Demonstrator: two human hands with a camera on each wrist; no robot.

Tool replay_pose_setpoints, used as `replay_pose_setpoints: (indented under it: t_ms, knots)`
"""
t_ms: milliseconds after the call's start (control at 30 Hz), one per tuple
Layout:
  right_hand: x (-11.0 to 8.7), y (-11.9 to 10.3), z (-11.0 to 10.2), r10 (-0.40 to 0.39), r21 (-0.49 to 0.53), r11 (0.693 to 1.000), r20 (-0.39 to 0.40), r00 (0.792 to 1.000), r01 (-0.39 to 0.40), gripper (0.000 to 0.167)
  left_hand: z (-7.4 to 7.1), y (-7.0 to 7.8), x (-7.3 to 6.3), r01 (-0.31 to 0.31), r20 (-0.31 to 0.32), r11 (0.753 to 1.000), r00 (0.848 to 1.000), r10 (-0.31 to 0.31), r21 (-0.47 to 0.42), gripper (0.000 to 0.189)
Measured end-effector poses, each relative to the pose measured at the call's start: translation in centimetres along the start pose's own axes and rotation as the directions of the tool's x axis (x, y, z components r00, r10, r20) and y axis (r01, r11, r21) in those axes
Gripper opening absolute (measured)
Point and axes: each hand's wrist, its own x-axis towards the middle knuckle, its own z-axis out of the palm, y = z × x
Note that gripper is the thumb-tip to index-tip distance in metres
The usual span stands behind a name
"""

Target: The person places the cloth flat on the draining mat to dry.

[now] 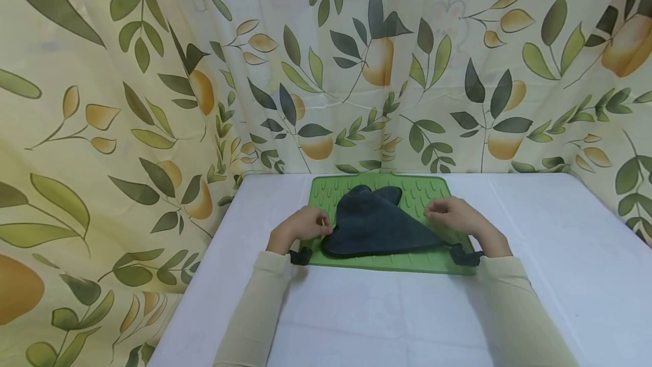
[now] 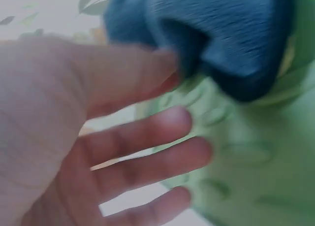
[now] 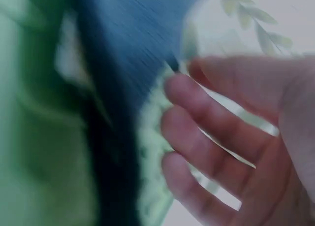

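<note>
My two bare hands are at a dark blue-gray cloth (image 1: 377, 222) that lies between them, loosely folded, w/ a darker hem. My L hand (image 1: 305, 223) is at its left edge: thumb (image 2: 133, 71) & index pinch a bit of it where a fold runs to their tips, tho the index is mostly hidden behind the thumb; the other three fingers (image 2: 157, 163) reach out loosely, apart from the cloth. My R hand (image 1: 453, 215) is at the cloth's upper right edge, thumb & index tips close together right by it, other fingers gently bent; the R wrist view is blurred, so can't tell if they grip it. Below that hand the cloth narrows to a point by a black strap (image 1: 464, 255) at my R wrist; a 2nd dark strap (image 1: 300, 256) is at my L wrist. Under the cloth & between my hands: a green mat (image 1: 423, 186) w/ raised teardrop bumps. Mat's on a white-covered surface (image 1: 351, 316) that runs out past both hands. Pale yellowish sleeves (image 1: 257, 304) cover my forearms. Beyond my hands & off past the L one hangs a cream curtain (image 1: 316, 10) printed w/ green leaves & orange fruit
</note>
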Motion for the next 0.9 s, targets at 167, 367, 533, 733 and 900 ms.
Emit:
replay_pose_setpoints:
  t_ms: [167,367,533,733,900]
  knots:
    - [1.2,-1.1,2.1,0.016,-0.078,0.997,-0.08,0.997,-0.022,0.016,1.7,0.6,1.2,0.109,-0.161,0.988,0.983,-0.091,0.107,0.011]
    - [2.0,-2.1,3.9,0.043,-0.147,0.988,-0.035,0.998,-0.048,0.018,2.7,1.0,1.7,0.161,-0.192,0.97,0.973,-0.125,0.185,0.042]
    - [2.0,-2.5,4.3,0.08,-0.132,0.988,0.004,0.997,-0.079,0.018,2.7,1.4,1.6,0.153,-0.165,0.972,0.979,-0.124,0.178,0.059]
    - [1.8,-3.0,4.2,0.084,-0.131,0.989,0.075,0.994,-0.074,0.015,2.8,1.4,1.6,0.159,-0.155,0.973,0.979,-0.133,0.167,0.061]
    - [1.8,-3.2,4.3,0.06,-0.127,0.991,0.124,0.991,-0.044,0.018,2.9,1.3,1.7,0.158,-0.163,0.973,0.978,-0.13,0.167,0.059]
